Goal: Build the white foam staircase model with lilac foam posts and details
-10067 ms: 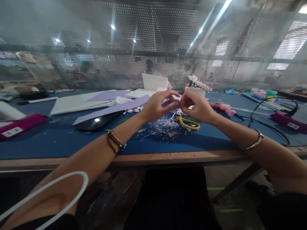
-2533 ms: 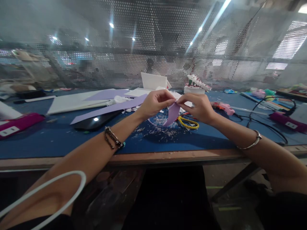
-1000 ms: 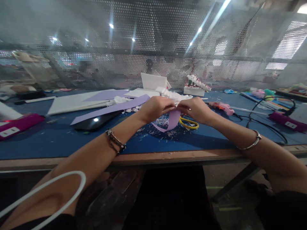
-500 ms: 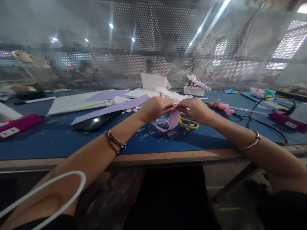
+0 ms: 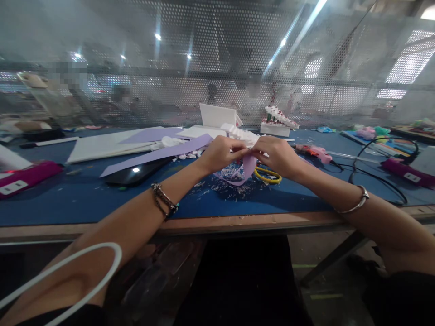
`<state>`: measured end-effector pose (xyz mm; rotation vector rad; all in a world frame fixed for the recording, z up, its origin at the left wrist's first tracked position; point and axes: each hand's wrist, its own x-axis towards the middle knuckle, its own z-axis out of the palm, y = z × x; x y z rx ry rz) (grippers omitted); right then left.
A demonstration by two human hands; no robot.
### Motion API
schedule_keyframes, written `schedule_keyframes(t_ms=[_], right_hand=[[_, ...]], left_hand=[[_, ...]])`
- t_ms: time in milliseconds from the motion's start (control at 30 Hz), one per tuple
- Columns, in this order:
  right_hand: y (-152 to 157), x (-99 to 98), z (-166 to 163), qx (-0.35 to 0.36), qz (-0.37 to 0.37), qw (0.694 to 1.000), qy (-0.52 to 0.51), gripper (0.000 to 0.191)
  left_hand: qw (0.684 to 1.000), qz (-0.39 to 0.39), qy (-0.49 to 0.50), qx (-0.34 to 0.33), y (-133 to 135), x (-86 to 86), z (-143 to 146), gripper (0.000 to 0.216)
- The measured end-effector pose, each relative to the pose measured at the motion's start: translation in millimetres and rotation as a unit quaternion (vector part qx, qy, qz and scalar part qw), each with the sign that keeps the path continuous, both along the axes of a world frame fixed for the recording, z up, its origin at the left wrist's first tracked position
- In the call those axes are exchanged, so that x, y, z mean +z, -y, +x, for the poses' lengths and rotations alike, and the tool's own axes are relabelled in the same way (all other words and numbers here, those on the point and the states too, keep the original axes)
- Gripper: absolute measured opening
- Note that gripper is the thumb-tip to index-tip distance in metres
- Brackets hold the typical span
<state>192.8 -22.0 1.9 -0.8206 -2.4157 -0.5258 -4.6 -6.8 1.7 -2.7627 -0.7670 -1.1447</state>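
Observation:
Both hands meet above the blue table [image 5: 84,199] and pinch one lilac paper strip [image 5: 247,168], which curls down in a loop between them. My left hand [image 5: 220,154] grips its left end with closed fingers. My right hand [image 5: 277,155] grips the right end, fingers closed too. Under the loop lies a heap of paper shavings [image 5: 227,181]. Yellow-handled scissors [image 5: 268,175] rest just right of the strip, beneath my right hand.
A long lilac sheet [image 5: 156,155] and white boards [image 5: 102,146] lie at left, over a black phone [image 5: 136,174]. A pink glue gun [image 5: 314,153] and black cable [image 5: 377,179] are at right. A white flower model [image 5: 278,121] stands behind, before a perforated screen.
The hanging strip has been bent up into a rounder loop, and both hands have lifted slightly and turned, with the fingers still pinched on it.

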Motion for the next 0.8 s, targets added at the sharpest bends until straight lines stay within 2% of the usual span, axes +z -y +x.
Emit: schedule_keyframes(t_ms=[233, 400, 467, 600, 800], right_hand=[[3.9, -1.5, 3.1, -0.022, 0.096, 0.993, 0.061, 0.027], [-0.6, -1.3, 2.2, 0.0, 0.046, 0.998, 0.031, 0.026], [-2.2, -0.6, 1.7, 0.005, 0.013, 1.0, 0.018, 0.025], [-4.3, 0.9, 1.6, 0.033, -0.054, 0.998, -0.018, 0.018], [-3.4, 3.1, 2.7, 0.047, -0.102, 0.992, -0.05, 0.017]], left_hand=[[0.996, -0.086, 0.002, -0.009, 5.8, 3.3, 0.7, 0.039], [0.994, -0.108, -0.009, 0.006, 3.6, 3.0, 0.6, 0.034], [0.996, -0.089, -0.022, 0.007, 2.7, 2.9, 0.8, 0.031], [0.996, 0.002, -0.091, 0.022, 1.5, 4.2, -0.5, 0.023], [0.973, 0.12, -0.188, 0.062, 0.3, 4.6, -3.6, 0.022]])
